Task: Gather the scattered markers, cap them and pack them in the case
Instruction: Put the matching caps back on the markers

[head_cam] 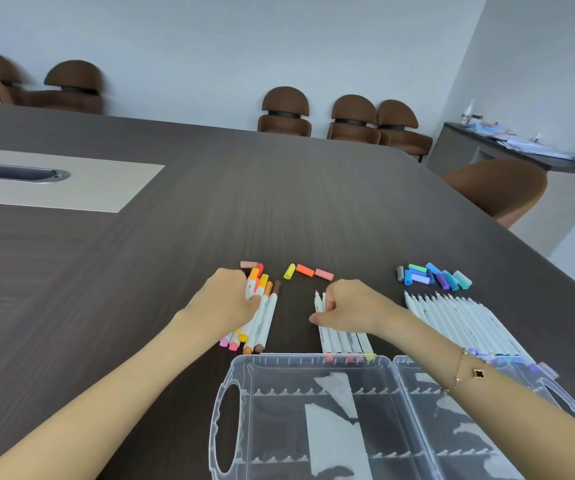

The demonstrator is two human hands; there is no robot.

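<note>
- Two hands at work just beyond the open clear case [317, 382], each on its own bundle of markers
- Left hand [225, 296] curled round the capped warm-coloured markers [262, 313] beyond the case's left corner, likely squaring them up as one bundle for packing
- Right hand [348, 306] clamped, fingers curled, on the uncapped markers [343, 336] just beyond the case's far rim, tips pointing away, probably held steady for capping
- Three loose caps [308, 271], yellow, orange and pink, lying farther beyond the case, between the two hands and within easy reach, seemingly meant for that uncapped group
- Long row of uncapped white markers [452, 317] beyond the case's right half, with a heap of blue, green and purple caps [431, 276] past their tips; sorted by colour, apparently to match caps quickly
- Case lying open and flat, nearest the person, nothing packed in it yet; right forearm with bracelet [469, 372] crossing over its right half
- Dark table [140, 271] beneath; brown chairs [286, 112] far beyond the case; nothing blocking the way to the caps
</note>
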